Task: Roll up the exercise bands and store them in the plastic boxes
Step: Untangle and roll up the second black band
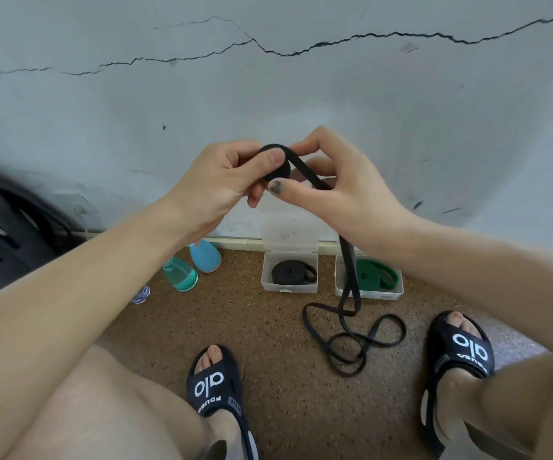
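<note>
nearest to us, two bare knees and two feet in black slide sandals (215,390) rest on a speckled brown floor (278,410). between the feet the loose length of a thin black exercise band (348,336) lies in tangled loops on the floor, then rises as a doubled strand up to our hands.

at chest height, our left hand (222,180) pinches a small rolled coil of that band between thumb and curled fingers. our right hand (341,184) is just beside it, fingers curled round the strand where it leaves the coil; the thumb lies across below it. the two hands touch around the coil.

farther off, against the wall, stand two clear plastic boxes side by side. the left box (289,287) has its lid propped open behind it and holds a rolled black band (293,272). the right box (368,292) holds a rolled green band (374,275), partly hidden by the hanging strand.

left of the boxes lie a blue bottle (204,255), a teal bottle (180,273), and what may be a clear bottle end. a dark bag (6,227) sits far left. behind all, a pale cracked wall (268,94).
</note>
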A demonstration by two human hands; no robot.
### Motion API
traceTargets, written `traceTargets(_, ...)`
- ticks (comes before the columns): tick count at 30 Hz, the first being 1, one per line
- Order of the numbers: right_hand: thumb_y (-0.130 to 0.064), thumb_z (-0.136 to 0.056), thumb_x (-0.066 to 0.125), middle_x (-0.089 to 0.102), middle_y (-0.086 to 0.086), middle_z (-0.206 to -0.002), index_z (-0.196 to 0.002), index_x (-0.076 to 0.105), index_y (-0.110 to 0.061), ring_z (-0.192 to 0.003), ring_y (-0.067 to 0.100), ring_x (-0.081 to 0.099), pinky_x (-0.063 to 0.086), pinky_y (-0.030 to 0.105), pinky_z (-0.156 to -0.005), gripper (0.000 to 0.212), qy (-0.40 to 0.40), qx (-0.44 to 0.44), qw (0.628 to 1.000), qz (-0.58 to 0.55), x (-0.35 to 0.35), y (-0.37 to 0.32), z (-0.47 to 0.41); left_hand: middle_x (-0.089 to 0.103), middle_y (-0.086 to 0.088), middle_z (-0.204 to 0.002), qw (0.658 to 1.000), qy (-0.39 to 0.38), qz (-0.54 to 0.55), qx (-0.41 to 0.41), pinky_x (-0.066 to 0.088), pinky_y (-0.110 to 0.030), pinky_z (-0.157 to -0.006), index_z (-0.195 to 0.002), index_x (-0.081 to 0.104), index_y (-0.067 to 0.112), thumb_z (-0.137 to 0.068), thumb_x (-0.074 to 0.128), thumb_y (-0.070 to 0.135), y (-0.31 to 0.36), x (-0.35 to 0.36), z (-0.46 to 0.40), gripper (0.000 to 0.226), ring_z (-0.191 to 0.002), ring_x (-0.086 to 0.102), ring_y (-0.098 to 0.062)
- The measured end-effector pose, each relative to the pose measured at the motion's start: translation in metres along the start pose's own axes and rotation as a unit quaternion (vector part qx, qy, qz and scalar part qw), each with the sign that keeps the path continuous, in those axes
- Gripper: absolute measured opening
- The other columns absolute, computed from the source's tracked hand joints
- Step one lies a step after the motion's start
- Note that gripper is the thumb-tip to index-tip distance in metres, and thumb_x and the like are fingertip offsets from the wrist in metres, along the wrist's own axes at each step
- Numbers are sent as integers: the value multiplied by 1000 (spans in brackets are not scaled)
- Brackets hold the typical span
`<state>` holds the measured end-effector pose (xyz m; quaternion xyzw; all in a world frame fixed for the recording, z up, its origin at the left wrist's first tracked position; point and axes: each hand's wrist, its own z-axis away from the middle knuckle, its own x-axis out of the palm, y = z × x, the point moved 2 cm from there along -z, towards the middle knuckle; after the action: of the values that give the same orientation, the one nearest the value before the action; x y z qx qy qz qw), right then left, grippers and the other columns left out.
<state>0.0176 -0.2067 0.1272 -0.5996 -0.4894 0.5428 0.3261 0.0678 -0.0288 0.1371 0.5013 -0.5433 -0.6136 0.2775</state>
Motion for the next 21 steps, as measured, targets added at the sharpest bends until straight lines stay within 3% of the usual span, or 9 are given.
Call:
traceTargets(3, -29, -92, 75, 78, 0, -91, -105, 60, -20, -93, 17, 74, 55, 47, -95, 22, 48, 2, 998, -51, 6, -2, 0, 65, -13, -82, 1000, 8, 30, 3, 44, -20, -54, -104, 71, -1, -103, 56, 21, 1, 6, -1, 27, -58, 52, -8)
traceTargets(6, -20, -93, 74, 79, 2, -89, -103, 62, -15, -90, 17, 75, 54, 47, -95, 17, 53, 2, 996, -72, 4, -6, -4, 61, -4, -74, 999, 12, 50, -4, 44, -20, -55, -106, 68, -6, -104, 53, 21, 1, 8, -2, 31, -58, 52, -7)
traceTargets(9, -19, -91, 75, 78, 1, -88, -102, 63, -16, -89, 15, 74, 54, 45, -95, 16, 46, 11, 997, -54, 0, -5, -6, 60, -9, -79, 998, -11, 61, -29, 46, -20, -58, -107, 66, -8, -105, 51, 23, 2, 7, -2, 34, -61, 53, -9)
traceTargets(11, -17, -90, 76, 78, 3, -86, -102, 65, -15, -83, 13, 73, 56, 37, -87, 17, 30, 19, 998, -42, -4, -4, -8, 62, -11, -81, 998, -28, 44, -46, 48, -20, -59, -106, 67, -7, -105, 51, 25, 3, 5, -2, 35, -62, 55, -10)
traceTargets(14, -8, -89, 76, 73, 7, -83, -99, 66, -10, -53, -1, 59, 41, 10, -54, 14, -23, 23, 999, -38, -7, -7, -8, 66, -11, -78, 996, -75, -5, -57, 51, -22, -58, -96, 71, 3, -101, 52, 32, 6, 2, 0, 35, -60, 58, -14)
traceTargets(16, -3, -89, 74, 70, 13, -86, -97, 66, -8, -44, 1, 47, 33, 11, -46, 12, -75, 46, 994, -59, -8, -6, -8, 66, -11, -80, 990, -119, -56, -58, 51, -24, -59, -92, 74, 12, -95, 55, 40, 8, -3, 4, 35, -63, 57, -19)
traceTargets(18, 0, -89, 73, 67, 14, -83, -100, 67, -4, -45, 9, 39, 28, 19, -44, 13, -136, 74, 984, -83, -10, -4, -9, 64, -13, -78, 978, -157, -129, -50, 49, -21, -60, -95, 75, 12, -93, 55, 43, 10, -8, 7, 37, -62, 56, -17)
traceTargets(21, -3, -91, 72, 68, 8, -80, -115, 68, -10, -51, 13, 42, 32, 23, -46, 25, -172, 93, 977, -79, -16, -3, -11, 51, -17, -70, 979, -153, -127, -38, 38, -19, -53, -93, 75, 13, -95, 56, 41, 10, -10, 8, 34, -54, 44, -14)
